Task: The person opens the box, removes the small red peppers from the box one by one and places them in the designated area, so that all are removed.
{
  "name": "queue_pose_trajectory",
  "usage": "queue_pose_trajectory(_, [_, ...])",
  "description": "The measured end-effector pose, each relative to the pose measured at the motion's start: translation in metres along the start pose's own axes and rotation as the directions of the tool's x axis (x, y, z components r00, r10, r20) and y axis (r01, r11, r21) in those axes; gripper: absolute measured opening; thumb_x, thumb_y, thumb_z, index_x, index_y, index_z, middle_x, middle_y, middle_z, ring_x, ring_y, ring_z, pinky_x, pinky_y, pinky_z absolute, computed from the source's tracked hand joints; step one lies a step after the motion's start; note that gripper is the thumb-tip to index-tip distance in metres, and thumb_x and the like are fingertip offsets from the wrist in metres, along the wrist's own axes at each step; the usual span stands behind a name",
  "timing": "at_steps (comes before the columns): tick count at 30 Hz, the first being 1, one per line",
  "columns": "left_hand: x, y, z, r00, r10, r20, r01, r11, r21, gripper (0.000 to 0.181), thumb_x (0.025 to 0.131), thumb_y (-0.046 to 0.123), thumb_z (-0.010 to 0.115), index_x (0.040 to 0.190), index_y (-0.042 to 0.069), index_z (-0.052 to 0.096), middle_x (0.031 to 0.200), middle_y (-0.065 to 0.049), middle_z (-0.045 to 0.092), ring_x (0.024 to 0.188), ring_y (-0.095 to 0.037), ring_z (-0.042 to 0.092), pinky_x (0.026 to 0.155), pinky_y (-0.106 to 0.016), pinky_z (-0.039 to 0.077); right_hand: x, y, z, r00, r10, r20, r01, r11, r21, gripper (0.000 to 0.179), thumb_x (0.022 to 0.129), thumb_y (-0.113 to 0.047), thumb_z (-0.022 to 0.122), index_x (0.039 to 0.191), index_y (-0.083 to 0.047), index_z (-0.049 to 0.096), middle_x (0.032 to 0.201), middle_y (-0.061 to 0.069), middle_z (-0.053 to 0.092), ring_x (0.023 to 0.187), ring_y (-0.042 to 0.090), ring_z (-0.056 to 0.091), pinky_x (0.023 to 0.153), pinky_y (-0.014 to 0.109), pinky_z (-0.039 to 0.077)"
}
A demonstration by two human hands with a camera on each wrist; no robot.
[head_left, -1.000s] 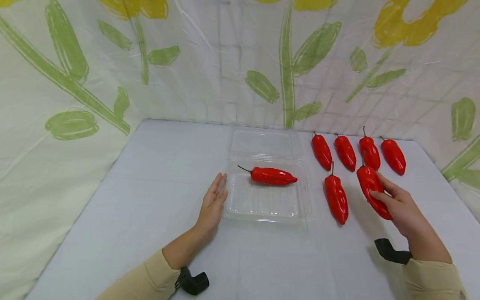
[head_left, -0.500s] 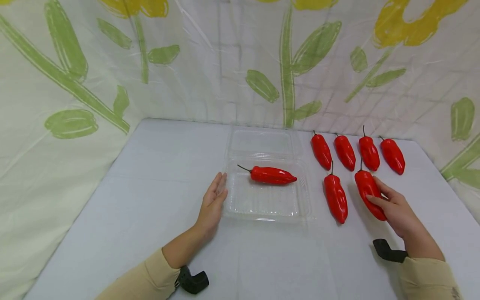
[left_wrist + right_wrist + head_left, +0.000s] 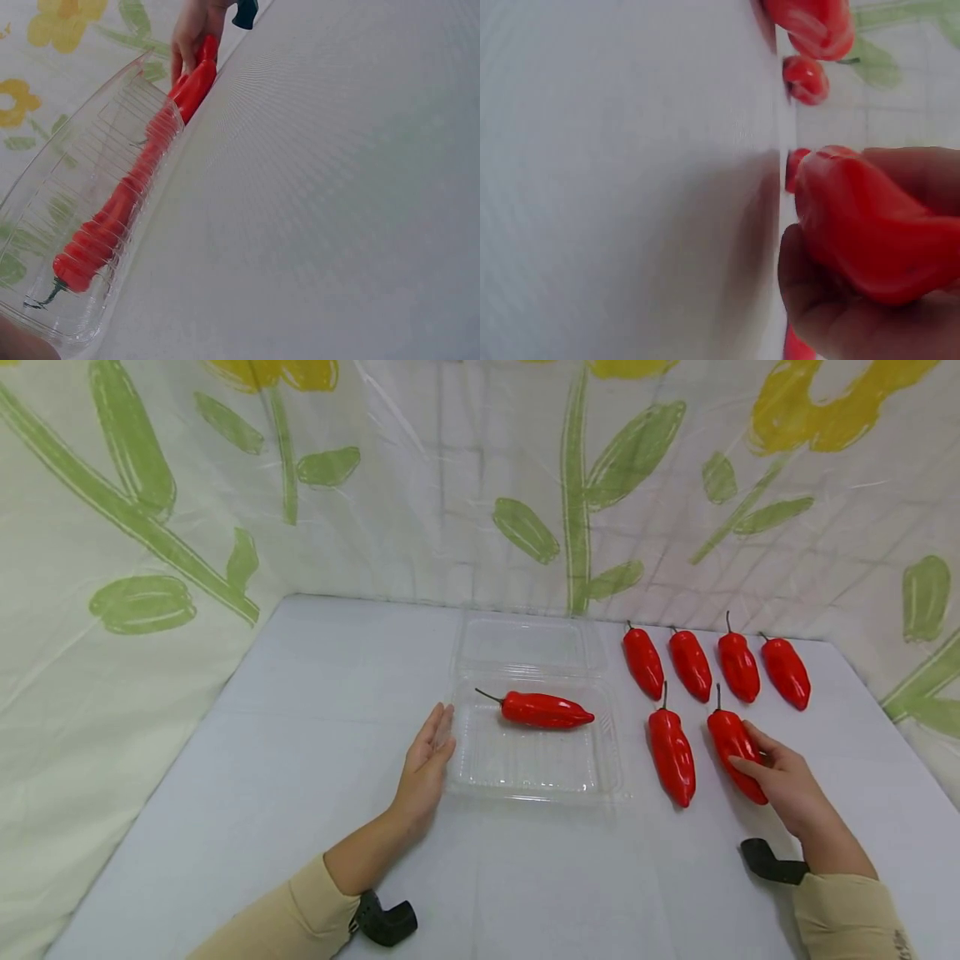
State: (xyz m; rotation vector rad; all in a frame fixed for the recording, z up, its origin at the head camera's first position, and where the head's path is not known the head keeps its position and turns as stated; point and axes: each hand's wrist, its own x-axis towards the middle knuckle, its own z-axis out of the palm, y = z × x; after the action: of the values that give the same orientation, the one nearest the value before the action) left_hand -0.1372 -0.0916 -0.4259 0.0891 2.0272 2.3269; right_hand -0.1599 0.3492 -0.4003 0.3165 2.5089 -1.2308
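Note:
In the head view, a clear plastic clamshell box (image 3: 525, 768) lies with its lid (image 3: 528, 643) folded back. One red pepper (image 3: 547, 711) with a green stem lies crosswise inside it. My left hand (image 3: 422, 777) rests with straight fingers against the box's left side. To the right of the box, my right hand (image 3: 787, 785) grips another red pepper (image 3: 731, 739) between thumb and fingers, stem pointing away. The right wrist view shows this pepper (image 3: 870, 232) low over the table; whether its underside touches is hard to tell. Directly left of it lies a red pepper (image 3: 672, 756).
Several more red peppers stand in a row along the table's back right, including one (image 3: 642, 662) nearest the box and one (image 3: 786, 672) at the far right. A cloth (image 3: 465, 527) printed with yellow flowers hangs behind the white-covered table (image 3: 300, 693).
My right hand has moved slightly left, down and nearer with the pepper, which no longer overlaps the back row. My left hand and the box have stayed put.

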Motion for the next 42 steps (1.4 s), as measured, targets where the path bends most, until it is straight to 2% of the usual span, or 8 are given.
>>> queue_pose_trajectory(5, [0.0002,0.0012,0.0003,1.0,0.005,-0.001,-0.005,1.0,0.002,0.056,0.099,0.005,0.034,0.149,0.002,0.009,0.156,-0.01,0.017,0.146,-0.021,0.009,0.119,-0.04,0.008,0.0024,0.0016,0.0013,1.0,-0.012,0.005,0.012,1.0,-0.022,0.08,0.093,-0.041,0.05,0.147,-0.013,-0.003,0.149,0.034,0.008,0.131,0.052,0.013,0.068,0.011,0.049])
queue_pose_trajectory(18, [0.0003,0.0004,-0.0006,1.0,-0.005,-0.008,0.005,1.0,0.008,0.057,0.099,0.005,0.035,0.149,0.003,0.009,0.156,-0.01,0.017,0.146,-0.021,0.01,0.118,-0.04,0.009,0.0066,0.0008,0.0066,0.999,0.005,-0.051,-0.008,0.999,-0.05,0.08,0.093,-0.04,0.051,0.148,-0.013,0.0,0.148,0.035,0.013,0.131,0.052,0.017,0.069,0.017,0.053])
queue_pose_trajectory(27, [0.0007,0.0008,-0.0017,1.0,0.001,0.004,-0.001,1.0,-0.007,0.057,0.099,0.005,0.033,0.149,0.002,0.008,0.157,-0.01,0.015,0.146,-0.021,0.008,0.119,-0.039,0.008,0.0059,-0.0005,0.007,0.998,-0.021,-0.06,0.021,1.0,-0.012,0.079,0.093,-0.038,0.051,0.149,-0.01,0.002,0.15,0.032,0.013,0.133,0.052,0.017,0.065,0.01,0.051])
queue_pose_trajectory(36, [0.0014,0.0014,-0.0011,1.0,-0.005,0.002,0.005,1.0,0.009,0.057,0.099,0.006,0.034,0.149,0.003,0.008,0.157,-0.009,0.016,0.146,-0.02,0.009,0.119,-0.039,0.008,0.0063,0.0,0.0066,0.998,-0.024,-0.064,0.024,1.0,0.009,0.078,0.094,-0.035,0.051,0.148,-0.01,0.001,0.151,0.03,0.01,0.136,0.052,0.013,0.068,0.011,0.053])
queue_pose_trajectory(42, [0.0008,0.0014,-0.0003,1.0,-0.013,0.0,0.013,1.0,0.014,0.057,0.099,0.007,0.034,0.149,0.003,0.008,0.157,-0.008,0.017,0.146,-0.021,0.01,0.119,-0.04,0.009,0.0062,0.0007,0.0046,0.998,-0.008,-0.06,0.008,1.0,0.004,0.08,0.094,-0.04,0.05,0.148,-0.011,0.0,0.151,0.029,0.01,0.136,0.052,0.012,0.069,0.016,0.055])
